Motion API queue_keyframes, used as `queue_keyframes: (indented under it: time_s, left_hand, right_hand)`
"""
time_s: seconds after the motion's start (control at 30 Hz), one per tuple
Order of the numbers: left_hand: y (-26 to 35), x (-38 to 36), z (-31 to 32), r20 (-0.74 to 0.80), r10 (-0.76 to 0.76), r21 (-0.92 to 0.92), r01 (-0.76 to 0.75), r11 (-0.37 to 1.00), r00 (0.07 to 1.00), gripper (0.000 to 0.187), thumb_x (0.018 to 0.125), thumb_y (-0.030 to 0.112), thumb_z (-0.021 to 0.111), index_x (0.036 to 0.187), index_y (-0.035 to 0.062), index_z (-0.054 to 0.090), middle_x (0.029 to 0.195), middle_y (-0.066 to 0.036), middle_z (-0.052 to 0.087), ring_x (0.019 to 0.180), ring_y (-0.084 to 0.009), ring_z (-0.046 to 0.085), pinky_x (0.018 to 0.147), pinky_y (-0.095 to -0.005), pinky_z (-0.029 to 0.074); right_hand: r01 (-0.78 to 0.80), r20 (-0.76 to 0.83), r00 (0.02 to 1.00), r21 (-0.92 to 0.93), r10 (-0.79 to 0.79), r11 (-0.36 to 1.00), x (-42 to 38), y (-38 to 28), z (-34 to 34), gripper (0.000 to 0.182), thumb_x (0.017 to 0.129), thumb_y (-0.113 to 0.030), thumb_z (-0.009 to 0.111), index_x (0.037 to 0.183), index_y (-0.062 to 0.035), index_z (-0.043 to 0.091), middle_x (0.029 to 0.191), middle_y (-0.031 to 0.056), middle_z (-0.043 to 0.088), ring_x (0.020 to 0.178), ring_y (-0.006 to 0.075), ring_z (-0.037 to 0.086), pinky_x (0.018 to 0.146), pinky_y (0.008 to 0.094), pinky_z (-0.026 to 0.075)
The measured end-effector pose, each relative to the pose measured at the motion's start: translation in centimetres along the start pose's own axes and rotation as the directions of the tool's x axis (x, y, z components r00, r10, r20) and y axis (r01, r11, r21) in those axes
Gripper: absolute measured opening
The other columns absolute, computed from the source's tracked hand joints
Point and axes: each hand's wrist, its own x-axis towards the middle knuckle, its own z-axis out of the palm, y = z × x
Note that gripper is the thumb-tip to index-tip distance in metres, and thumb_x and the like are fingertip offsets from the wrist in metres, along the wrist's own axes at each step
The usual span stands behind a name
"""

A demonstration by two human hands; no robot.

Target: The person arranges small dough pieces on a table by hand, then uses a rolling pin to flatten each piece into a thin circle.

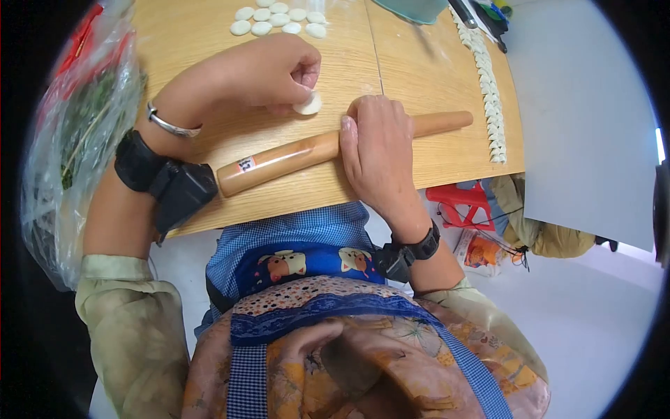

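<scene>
My left hand (289, 77) pinches the edge of a small white dough round (309, 105) between thumb and curled fingers, low over the wooden table (433, 84). Just nearer to me, a wooden rolling pin (283, 163) lies at a slant, its thick end with a printed label to the left. My right hand (379, 143) is wrapped over the middle of the pin from above, and the slimmer end sticks out to the right. The dough round sits left of my right hand, beyond the pin.
Several flattened dough rounds (279, 19) lie at the far side. A long row of small dough pieces (490, 105) runs along the right edge, near a greenish bowl (412, 8). At left hangs a plastic bag (77, 140) with greens. A red stool (464, 204) stands below.
</scene>
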Motion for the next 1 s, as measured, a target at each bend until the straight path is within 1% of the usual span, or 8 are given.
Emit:
queue_keyframes:
  time_s: [0.07, 0.1, 0.17, 0.27, 0.43, 0.7, 0.8, 1.0]
  left_hand:
    - [0.3, -0.1, 0.0, 0.054, -0.173, -0.323, 0.181, 0.929, 0.983, 0.012, 0.079, 0.008, 0.070, 0.076, -0.0015, 0.063, 0.065, -0.004, 0.060, 0.062, -0.0129, 0.056, 0.057, -0.0315, 0.047]
    - [0.1, 0.0, 0.0, 0.057, -0.170, -0.321, 0.179, 0.930, 0.984, 0.012, 0.079, 0.008, 0.070, 0.076, -0.0015, 0.063, 0.065, -0.004, 0.060, 0.062, -0.0129, 0.056, 0.057, -0.0315, 0.047]
    - [-0.6, 0.2, -0.3, 0.067, -0.098, -0.025, 0.100, 0.995, 0.993, 0.012, 0.079, 0.008, 0.070, 0.077, -0.0028, 0.065, 0.064, -0.006, 0.061, 0.060, -0.0131, 0.053, 0.056, -0.0314, 0.045]
    - [-0.6, 0.0, -0.3, -0.004, -0.087, 0.101, 0.087, 0.991, 0.996, 0.013, 0.079, 0.009, 0.071, 0.077, -0.0036, 0.068, 0.063, -0.008, 0.061, 0.059, -0.0136, 0.053, 0.056, -0.0321, 0.045]
    - [-0.8, -0.1, -0.7, -0.006, -0.075, 0.112, 0.075, 0.991, 0.997, 0.019, 0.082, 0.014, 0.070, 0.079, -0.0049, 0.069, 0.062, -0.010, 0.062, 0.058, -0.0144, 0.053, 0.056, -0.0332, 0.045]
    - [-0.9, -0.2, -1.1, 0.005, -0.095, -0.003, 0.095, 0.995, 0.995, 0.029, 0.092, 0.021, 0.066, 0.084, -0.0070, 0.071, 0.063, -0.008, 0.063, 0.058, -0.0136, 0.055, 0.055, -0.0331, 0.046]
    - [-0.8, -0.1, -1.2, 0.010, -0.125, 0.039, 0.124, 0.991, 0.992, 0.029, 0.089, 0.021, 0.068, 0.083, -0.0067, 0.071, 0.063, -0.008, 0.063, 0.058, -0.0132, 0.055, 0.055, -0.0330, 0.046]
    - [-0.5, 0.0, -0.3, 0.041, -0.031, 0.066, 0.028, 0.997, 0.999, 0.017, 0.079, 0.013, 0.074, 0.081, -0.0030, 0.068, 0.066, -0.007, 0.063, 0.060, -0.0145, 0.057, 0.057, -0.0324, 0.048]
  right_hand:
    - [-0.008, -0.003, 1.000, 0.009, 0.008, 1.000, -0.3, 0.1, -0.1, 0.015, 0.092, -0.015, 0.061, 0.099, -0.0047, 0.053, 0.092, 0.0154, 0.053, 0.089, 0.0351, 0.051, 0.079, 0.0489, 0.037]
    - [-0.002, -0.009, 1.000, 0.013, 0.002, 1.000, -0.3, 0.1, 0.0, 0.015, 0.092, -0.016, 0.061, 0.099, -0.0046, 0.053, 0.092, 0.0155, 0.053, 0.089, 0.0350, 0.051, 0.079, 0.0488, 0.037]
    - [0.005, -0.015, 1.000, 0.018, -0.005, 1.000, 0.0, 0.1, 0.2, 0.016, 0.092, -0.016, 0.061, 0.099, -0.0045, 0.053, 0.092, 0.0155, 0.053, 0.089, 0.0349, 0.051, 0.079, 0.0487, 0.037]
    - [0.008, -0.019, 1.000, -0.017, -0.008, 1.000, 1.4, 0.3, 0.7, 0.016, 0.091, -0.016, 0.062, 0.098, -0.0044, 0.053, 0.092, 0.0152, 0.053, 0.088, 0.0346, 0.051, 0.077, 0.0483, 0.038]
    - [0.087, -0.049, 0.995, -0.051, -0.089, 0.995, 4.9, 1.6, 2.4, 0.013, 0.089, -0.015, 0.060, 0.092, -0.0031, 0.055, 0.087, 0.0152, 0.059, 0.085, 0.0355, 0.056, 0.073, 0.0494, 0.044]
    - [0.053, 0.044, 0.998, -0.039, -0.051, 0.998, 9.8, 2.2, 4.3, 0.015, 0.087, -0.013, 0.058, 0.092, 0.0006, 0.059, 0.091, 0.0203, 0.067, 0.088, 0.0403, 0.062, 0.076, 0.0521, 0.050]
    - [0.036, 0.046, 0.998, -0.044, -0.034, 0.998, 9.4, 2.0, 4.1, 0.015, 0.087, -0.014, 0.058, 0.093, 0.0003, 0.059, 0.091, 0.0202, 0.067, 0.088, 0.0403, 0.062, 0.076, 0.0522, 0.049]
    - [0.026, 0.001, 1.000, -0.016, -0.026, 1.000, 3.7, 0.5, 1.7, 0.015, 0.090, -0.017, 0.061, 0.094, -0.0034, 0.054, 0.087, 0.0167, 0.058, 0.085, 0.0374, 0.055, 0.077, 0.0514, 0.042]
